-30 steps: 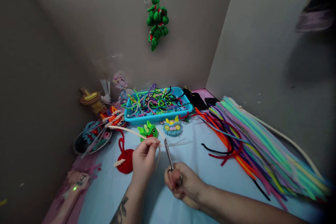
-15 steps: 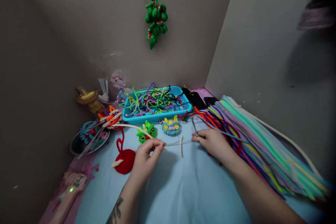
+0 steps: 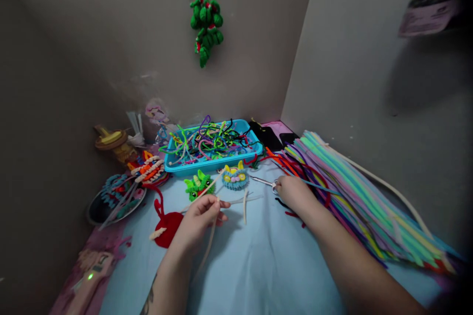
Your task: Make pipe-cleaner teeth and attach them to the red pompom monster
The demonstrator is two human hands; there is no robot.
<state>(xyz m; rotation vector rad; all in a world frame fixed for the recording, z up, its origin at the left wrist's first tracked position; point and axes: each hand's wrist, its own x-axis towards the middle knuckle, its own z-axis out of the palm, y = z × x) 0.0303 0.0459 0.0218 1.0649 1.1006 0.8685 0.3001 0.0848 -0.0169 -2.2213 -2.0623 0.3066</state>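
My left hand [image 3: 203, 212] is closed in a pinch on a cream pipe cleaner [image 3: 210, 243]. One length of it slants up to the right from the fingers and another hangs below them, slightly blurred. Thin pale strands [image 3: 247, 199] reach right from the fingertips, and a short cream pipe cleaner piece [image 3: 245, 206] lies across them. On the right, my right hand [image 3: 293, 193] is closed on the handles of metal scissors [image 3: 261, 181], whose blades point left towards a blue and yellow pipe-cleaner figure [image 3: 235, 177]. Beyond my left hand sits a green pipe-cleaner head [image 3: 199, 186].
A blue tray [image 3: 210, 165] of tangled pipe cleaner scraps stands at the back. Bundled coloured pipe cleaners [image 3: 354, 192] lie right. On the left are a red round piece [image 3: 168, 230], a metal bowl [image 3: 96, 216] and a pink device [image 3: 90, 280] with a green light.
My right hand has come away from the thin strand's end. The scissors have swung from upright to pointing left. A cream length now hangs below my left hand. The view has shifted slightly.
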